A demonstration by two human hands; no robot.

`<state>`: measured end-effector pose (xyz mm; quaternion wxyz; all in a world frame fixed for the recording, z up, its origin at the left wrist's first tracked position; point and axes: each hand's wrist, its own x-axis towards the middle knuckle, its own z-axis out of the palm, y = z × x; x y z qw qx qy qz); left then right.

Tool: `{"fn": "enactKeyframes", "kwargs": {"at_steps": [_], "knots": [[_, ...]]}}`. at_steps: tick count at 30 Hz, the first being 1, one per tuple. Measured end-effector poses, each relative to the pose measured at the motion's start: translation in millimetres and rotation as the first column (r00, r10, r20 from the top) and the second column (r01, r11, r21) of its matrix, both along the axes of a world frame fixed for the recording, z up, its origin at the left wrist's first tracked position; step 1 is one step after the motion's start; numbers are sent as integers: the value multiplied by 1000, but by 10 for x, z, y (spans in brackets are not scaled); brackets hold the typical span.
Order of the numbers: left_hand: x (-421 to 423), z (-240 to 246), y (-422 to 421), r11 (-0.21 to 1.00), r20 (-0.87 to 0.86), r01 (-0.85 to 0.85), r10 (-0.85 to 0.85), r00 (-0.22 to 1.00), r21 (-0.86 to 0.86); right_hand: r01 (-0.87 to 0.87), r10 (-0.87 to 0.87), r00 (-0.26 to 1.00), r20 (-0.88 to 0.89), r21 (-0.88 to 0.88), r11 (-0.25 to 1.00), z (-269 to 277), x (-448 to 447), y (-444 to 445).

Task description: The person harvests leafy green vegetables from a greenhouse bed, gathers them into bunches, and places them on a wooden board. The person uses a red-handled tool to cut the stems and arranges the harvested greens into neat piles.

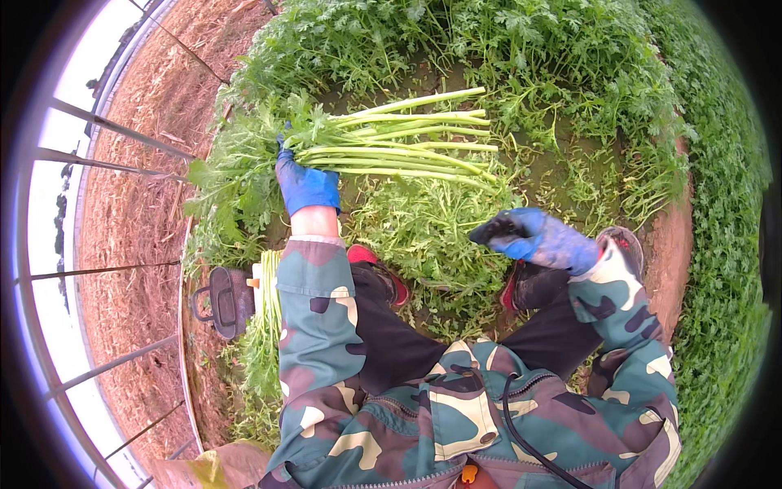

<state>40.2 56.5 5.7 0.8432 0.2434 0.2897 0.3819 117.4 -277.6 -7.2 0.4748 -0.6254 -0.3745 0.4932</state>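
My left hand (pixel 305 183), in a blue glove, grips a bunch of leafy greens that look like crown daisy (pixel 403 137). The bunch lies sideways in the air, its pale cut stems to the right and its feathery leaves to the left, partly hiding the fingers. To the lower right of the stem ends is my right hand (pixel 531 238), in a soiled blue glove with dark fingertips. Its fingers are curled together, apart from the bunch, and I see nothing in them. Loose leafy trimmings (pixel 427 232) cover the soil beneath, between my shoes (pixel 394 284).
Standing greens (pixel 489 36) grow ahead, and another dense bed (pixel 727 263) lies beyond a soil path (pixel 669 244) on the right. At left are a dark handled container (pixel 232 302), a laid bundle of greens (pixel 267 299) and metal frame poles (pixel 122 131) over straw-covered ground (pixel 134 232).
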Motion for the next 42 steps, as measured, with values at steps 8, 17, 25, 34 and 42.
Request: {"fn": "enactKeyframes", "kwargs": {"at_steps": [8,17,25,34,42], "knots": [[-104,-106,-30,990,114,107,-97,989,-88,418,-325,889,-322,283,863,-522,-515,1510],[-446,-88,140,964,173,175,-211,962,200,463,-218,785,-579,316,828,-1018,-622,1137],[-580,-329,323,957,-12,245,-246,969,153,667,-361,667,-652,306,680,-1138,-100,861],[-589,-532,480,667,-183,326,-277,943,670,543,-142,689,-711,376,751,-559,-265,940],[-553,-458,262,607,-316,377,-211,925,699,542,-409,836,-366,440,715,-389,-386,1085]]}}
